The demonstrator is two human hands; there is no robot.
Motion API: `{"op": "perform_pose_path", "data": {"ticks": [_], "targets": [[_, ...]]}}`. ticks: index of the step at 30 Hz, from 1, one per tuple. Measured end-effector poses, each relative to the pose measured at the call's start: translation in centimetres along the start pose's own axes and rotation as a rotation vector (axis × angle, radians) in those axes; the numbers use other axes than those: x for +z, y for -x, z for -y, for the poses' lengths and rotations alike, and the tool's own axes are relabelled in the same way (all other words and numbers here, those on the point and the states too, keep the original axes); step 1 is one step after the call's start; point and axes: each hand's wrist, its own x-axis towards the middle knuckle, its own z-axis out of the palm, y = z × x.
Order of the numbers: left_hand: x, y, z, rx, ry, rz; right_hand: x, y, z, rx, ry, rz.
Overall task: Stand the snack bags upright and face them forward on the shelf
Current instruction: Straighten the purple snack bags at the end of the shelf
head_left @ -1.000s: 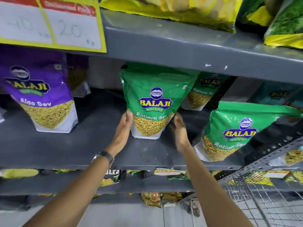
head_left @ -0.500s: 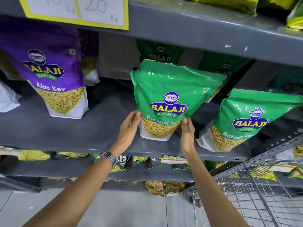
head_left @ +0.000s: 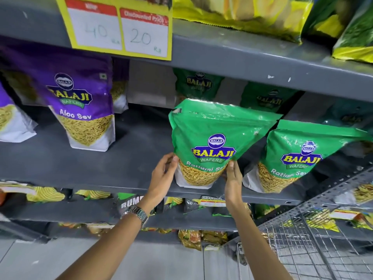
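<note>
A green Ratlami Sev bag (head_left: 214, 138) stands upright at the front edge of the grey shelf (head_left: 80, 170), label facing me. My left hand (head_left: 163, 174) presses its lower left side and my right hand (head_left: 233, 178) holds its lower right side. A second green Ratlami Sev bag (head_left: 298, 154) stands just to the right, leaning a little. Two more green bags (head_left: 197, 83) sit in shadow behind. A purple Aloo Sev bag (head_left: 80, 106) stands upright to the left.
A yellow price card (head_left: 121, 27) hangs from the shelf above, where yellow and green chip bags (head_left: 252, 15) lie. Lower shelves hold flat snack packets (head_left: 46, 196). A wire basket (head_left: 314, 245) stands at the lower right. Bare shelf lies between the purple and green bags.
The green bag has come forward to the shelf's front edge, held between both hands. My view has shifted so the price card shows more fully.
</note>
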Motion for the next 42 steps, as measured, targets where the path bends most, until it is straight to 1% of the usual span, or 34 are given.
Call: {"op": "perform_pose_path", "data": {"ticks": [2,3,4,5,6,7,8,9,10,11,12,13,14,15,17,19,20,21,23,25,29,31,33,36,42], "targets": [[-0.2,0.0,-0.3,0.002,0.006,0.028,0.1,-0.1,0.0,0.035,-0.036,-0.025],[-0.3,0.0,-0.4,-0.005,0.018,0.039,0.4,0.2,0.1,0.023,-0.073,-0.067],[-0.6,0.1,-0.5,-0.005,0.039,0.039,0.7,0.8,0.3,-0.021,-0.102,-0.143],[-1.1,0.2,-0.5,0.014,0.059,0.015,1.3,1.9,0.3,-0.096,-0.110,-0.257],[-1.9,0.3,-0.4,0.043,0.074,-0.034,2.2,3.4,0.2,-0.186,-0.094,-0.398],[-3.1,0.4,-0.3,0.074,0.089,-0.097,3.3,5.3,-0.1,-0.268,-0.068,-0.500],[-4.7,0.5,-0.3,0.104,0.111,-0.165,4.7,7.2,-0.6,-0.338,-0.033,-0.516],[-6.7,0.4,-0.2,0.138,0.138,-0.240,6.4,9.0,-1.2,-0.405,0.016,-0.439],[-9.0,0.3,-0.3,0.167,0.167,-0.330,8.3,10.4,-1.7,-0.448,0.054,-0.297],[-11.5,0.0,-0.3,0.190,0.201,-0.435,10.4,11.2,-2.1,-0.438,0.072,-0.146],[-14.1,-0.5,-0.3,0.207,0.228,-0.539,12.6,11.4,-2.1,-0.404,0.067,-0.029],[-16.7,-1.2,-0.3,0.213,0.244,-0.631,15.0,10.9,-1.7,-0.355,0.036,0.029],[-19.1,-1.9,-0.3,0.209,0.243,-0.694,17.5,9.9,-1.0,-0.288,-0.021,0.042],[-21.3,-2.8,-0.4,0.194,0.229,-0.722,20.0,8.6,-0.1,-0.211,-0.104,0.033],[-25.2,-4.9,-0.4,0.126,0.181,-0.682,24.7,5.1,1.9,-0.057,-0.255,0.007],[-28.0,-7.5,-0.5,0.070,0.024,-0.559,28.0,1.7,3.5,0.057,-0.263,0.054],[-29.1,-8.7,-0.6,0.052,-0.053,-0.473,29.4,0.4,4.0,0.085,-0.230,0.089],[-29.8,-9.8,-0.7,0.029,-0.079,-0.388,30.4,-0.7,4.3,0.099,-0.186,0.133],[-30.6,-11.2,-0.8,-0.018,-0.034,-0.218,32.1,-1.6,4.5,0.111,-0.142,0.241],[-31.0,-11.7,-0.6,-0.034,-0.022,-0.119,33.0,-1.7,4.5,0.127,-0.126,0.296],[-31.4,-11.1,-0.8,-0.111,-0.098,-0.095,33.4,-1.0,4.3,0.136,-0.109,0.245],[-31.6,-10.6,-0.7,-0.115,-0.114,-0.083,32.9,-0.3,4.2,0.111,-0.097,0.231],[-31.6,-9.5,-0.8,-0.103,-0.090,-0.058,32.5,0.5,3.8,0.069,-0.095,0.231],[-31.6,-7.9,-0.8,-0.106,-0.065,-0.013,32.0,1.9,3.3,0.062,-0.108,0.211],[-31.5,-5.0,-1.3,-0.131,-0.045,0.014,30.8,4.7,2.6,0.058,-0.054,0.163]]}}
